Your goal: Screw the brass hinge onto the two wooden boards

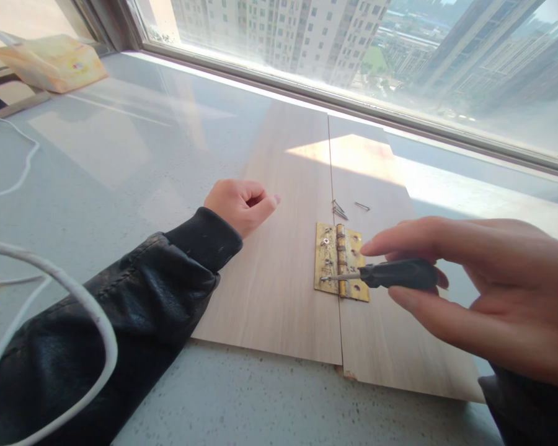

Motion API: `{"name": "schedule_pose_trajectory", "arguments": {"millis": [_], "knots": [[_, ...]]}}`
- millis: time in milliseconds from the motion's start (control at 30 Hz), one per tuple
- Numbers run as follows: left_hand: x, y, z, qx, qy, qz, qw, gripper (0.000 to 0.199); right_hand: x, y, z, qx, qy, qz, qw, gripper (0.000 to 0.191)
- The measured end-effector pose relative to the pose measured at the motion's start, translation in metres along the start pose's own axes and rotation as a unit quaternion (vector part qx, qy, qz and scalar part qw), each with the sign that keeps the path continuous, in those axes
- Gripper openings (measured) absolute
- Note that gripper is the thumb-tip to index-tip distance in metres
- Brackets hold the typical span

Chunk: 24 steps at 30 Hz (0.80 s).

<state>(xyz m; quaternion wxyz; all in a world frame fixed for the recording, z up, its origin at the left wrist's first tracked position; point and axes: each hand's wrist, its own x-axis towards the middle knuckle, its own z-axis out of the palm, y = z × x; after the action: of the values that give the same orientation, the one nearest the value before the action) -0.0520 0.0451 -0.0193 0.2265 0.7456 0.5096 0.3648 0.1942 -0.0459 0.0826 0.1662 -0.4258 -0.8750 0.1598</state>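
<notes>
Fingers pinch the screwdriver, blade across the hinge

Right hand on the dark handle: thumb below, fingers above, a light narrow grip, the index stretched forward to the hinge's right-hand leaf. Out runs the metal shaft, low over the brass-coloured knuckles, tip down at the near end of the left-hand leaf; seated in a screw head or not, I can't tell. And the hinge straddles the seam, one leaf on the left board, one on the right board. A cross-headed screw shows in the left-hand leaf.

Over to the left hand: fingers curled into a loose fist above the left board; anything inside, can't tell. Just beyond the hinge, loose screws bunch beside the seam, another lying to their right. Both boards rest on a speckled counter by the window, a white cable looping across the left sleeve.
</notes>
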Motion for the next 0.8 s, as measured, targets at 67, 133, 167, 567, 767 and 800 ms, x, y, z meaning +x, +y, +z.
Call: {"name": "schedule_pose_trajectory", "arguments": {"millis": [67, 133, 167, 567, 767, 800], "knots": [[0.0001, 0.0000, -0.0004, 0.001, -0.001, -0.001, 1.000, 0.042, 0.0005, 0.0007, 0.0012, 0.015, 0.002, -0.020, 1.000, 0.030], [0.0002, 0.0000, -0.0008, 0.002, -0.003, -0.003, 1.000, 0.042, 0.0002, 0.0007, 0.0011, 0.023, -0.006, -0.029, 0.999, 0.026], [0.0002, -0.0001, -0.0009, 0.002, -0.004, -0.004, 1.000, 0.042, 0.0000, 0.0005, 0.0007, 0.019, -0.009, -0.031, 0.999, 0.022], [-0.0043, 0.0078, 0.0009, -0.008, 0.018, -0.015, 1.000, 0.043, 0.0034, 0.0006, 0.0047, -0.083, 0.038, -0.017, 0.996, 0.023], [-0.0039, 0.0081, -0.0004, -0.009, 0.009, -0.019, 1.000, 0.042, 0.0057, -0.0034, 0.0079, -0.134, 0.085, -0.008, 0.987, 0.036], [-0.0034, 0.0074, -0.0005, -0.010, 0.006, -0.019, 1.000, 0.042, 0.0063, -0.0049, 0.0090, -0.142, 0.091, -0.007, 0.986, 0.037]]}}
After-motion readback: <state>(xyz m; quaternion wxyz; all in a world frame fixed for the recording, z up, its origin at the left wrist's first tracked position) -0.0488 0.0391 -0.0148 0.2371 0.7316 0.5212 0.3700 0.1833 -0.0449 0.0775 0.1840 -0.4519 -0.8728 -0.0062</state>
